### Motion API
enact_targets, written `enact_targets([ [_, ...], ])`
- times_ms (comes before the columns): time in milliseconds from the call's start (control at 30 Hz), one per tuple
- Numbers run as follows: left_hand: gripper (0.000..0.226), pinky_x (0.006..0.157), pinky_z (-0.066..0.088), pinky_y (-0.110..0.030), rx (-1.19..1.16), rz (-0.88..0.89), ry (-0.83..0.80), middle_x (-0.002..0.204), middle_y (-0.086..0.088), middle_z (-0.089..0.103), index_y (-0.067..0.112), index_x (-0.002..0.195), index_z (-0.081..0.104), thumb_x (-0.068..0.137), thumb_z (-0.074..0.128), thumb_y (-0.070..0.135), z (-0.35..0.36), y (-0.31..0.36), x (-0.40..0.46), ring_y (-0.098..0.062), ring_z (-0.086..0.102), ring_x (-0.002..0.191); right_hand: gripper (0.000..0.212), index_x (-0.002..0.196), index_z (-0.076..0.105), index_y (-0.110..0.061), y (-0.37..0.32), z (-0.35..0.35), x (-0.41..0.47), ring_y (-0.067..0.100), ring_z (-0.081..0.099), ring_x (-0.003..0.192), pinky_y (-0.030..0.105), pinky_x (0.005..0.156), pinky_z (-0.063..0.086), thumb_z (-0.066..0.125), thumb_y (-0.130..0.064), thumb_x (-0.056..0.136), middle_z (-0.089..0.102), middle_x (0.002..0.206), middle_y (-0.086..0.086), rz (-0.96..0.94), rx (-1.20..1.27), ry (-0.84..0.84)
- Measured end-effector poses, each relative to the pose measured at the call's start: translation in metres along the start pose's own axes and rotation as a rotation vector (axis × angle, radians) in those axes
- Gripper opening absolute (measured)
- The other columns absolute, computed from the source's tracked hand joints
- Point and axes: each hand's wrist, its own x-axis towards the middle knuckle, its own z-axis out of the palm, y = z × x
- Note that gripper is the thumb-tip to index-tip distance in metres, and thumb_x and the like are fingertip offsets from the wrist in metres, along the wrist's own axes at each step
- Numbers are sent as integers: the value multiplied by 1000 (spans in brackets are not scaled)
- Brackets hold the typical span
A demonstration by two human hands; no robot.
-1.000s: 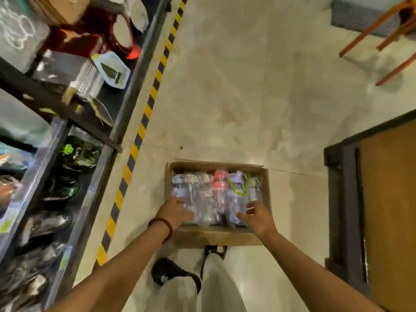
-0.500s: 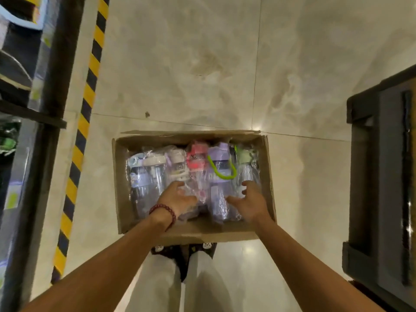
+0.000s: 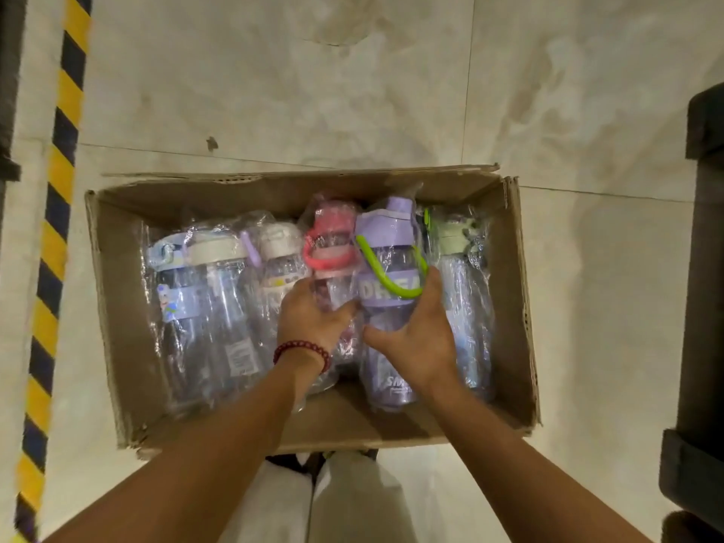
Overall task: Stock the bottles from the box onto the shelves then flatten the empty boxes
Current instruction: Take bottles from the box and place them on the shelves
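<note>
An open cardboard box (image 3: 121,307) sits on the floor below me, holding several plastic-wrapped bottles lying side by side. My left hand (image 3: 309,319) grips the pink-lidded bottle (image 3: 329,248) around its middle. My right hand (image 3: 415,339) curls round the purple bottle (image 3: 388,244) with the green strap. At the left lie a blue-lidded bottle (image 3: 176,291), a white-lidded bottle (image 3: 223,284) and a smaller white-capped one (image 3: 278,248). A green-topped bottle (image 3: 458,244) lies at the right side of the box.
Yellow-and-black hazard tape (image 3: 51,244) runs along the floor at the left, beside the dark shelf base (image 3: 9,92). A dark cabinet (image 3: 701,307) stands at the right. My legs and shoes (image 3: 325,460) are just behind the box.
The view has dropped closer over the box. Both hands have moved further into it and closed round the pink and purple bottles.
</note>
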Motion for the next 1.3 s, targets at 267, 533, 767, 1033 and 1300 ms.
enact_targets([
  [267, 58, 89, 43, -29, 11, -5, -15, 125, 1, 55, 15, 128, 50, 81, 65, 46, 1, -3, -2, -12, 49, 104, 101, 141, 20, -30, 5, -48, 1, 19, 60, 100, 34, 84, 53, 83, -19, 63, 56, 116, -3, 71, 119, 33],
  [533, 37, 77, 45, -30, 215, 176, 347, 105, -9, 55, 13, 112, 60, 78, 72, 20, -62, -39, -18, -24, 55, 92, 99, 144, 18, -31, -10, -39, -22, 5, 56, 89, 0, 64, 41, 80, -15, 68, 51, 109, -16, -4, 97, -122],
  [767, 76, 85, 38, -28, 151, -193, 262, 120, -12, 51, 7, 122, 50, 61, 85, 38, -90, -61, 0, -27, 49, 111, 101, 141, 20, -35, -28, 8, -16, 18, 58, 105, 36, 86, 54, 81, -28, 60, 53, 123, -4, -42, 82, -144],
  [1033, 81, 82, 47, -39, 240, -414, 220, 125, -12, 41, 12, 114, 46, 55, 81, 55, -81, -45, 18, -33, 44, 116, 92, 129, 22, -40, -39, 18, -18, -7, 56, 79, 0, 59, 43, 80, -6, 67, 50, 100, -27, -68, 125, -118],
  [1300, 73, 57, 39, -24, -163, -281, 128, 87, 4, 48, 16, 108, 32, 58, 85, 24, -99, -33, -21, -8, 48, 70, 93, 127, 20, -45, -64, 9, -43, -13, 61, 80, 10, 64, 51, 78, -1, 69, 57, 98, -24, -14, 167, -229],
])
